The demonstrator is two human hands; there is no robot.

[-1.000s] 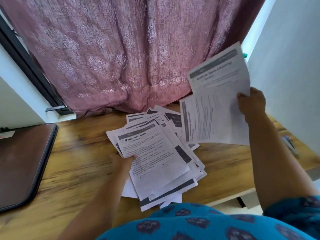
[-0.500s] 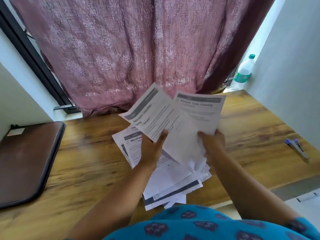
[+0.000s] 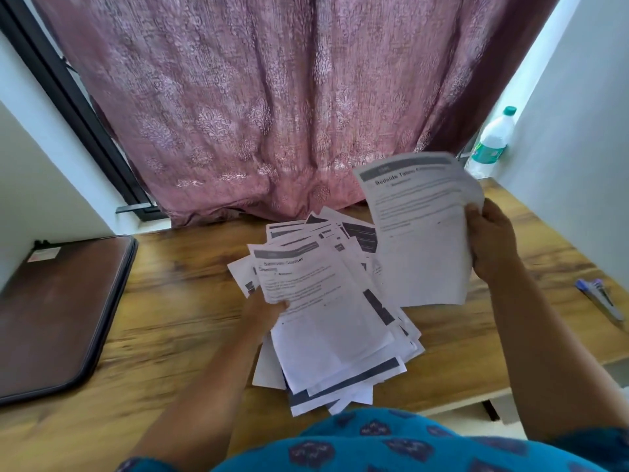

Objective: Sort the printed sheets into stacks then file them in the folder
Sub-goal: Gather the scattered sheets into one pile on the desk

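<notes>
Both hands on printed sheets above the pile

The loose pile of printed sheets (image 3: 343, 321) sprawls on the wooden desk (image 3: 177, 321), fanned and overlapping. The left hand (image 3: 269, 310) pinches the top sheet (image 3: 306, 284) at the pile's left edge. Right of the pile, the right hand (image 3: 492, 247) grips a raised sheet (image 3: 422, 233) by its right edge, fingers curled round it. The brown folder (image 3: 58, 311) lies closed far left of the pile; a pen (image 3: 600, 301) far right; a bottle (image 3: 492, 144) behind

Bare wooden tabletop (image 3: 190, 301) is left between the brown folder (image 3: 58, 311) at the left edge and the fanned pile of printed sheets (image 3: 340, 318) at centre. At the right, passage is narrowed by pens (image 3: 600, 299), a water bottle (image 3: 490, 144) and the wall (image 3: 578, 131).
</notes>
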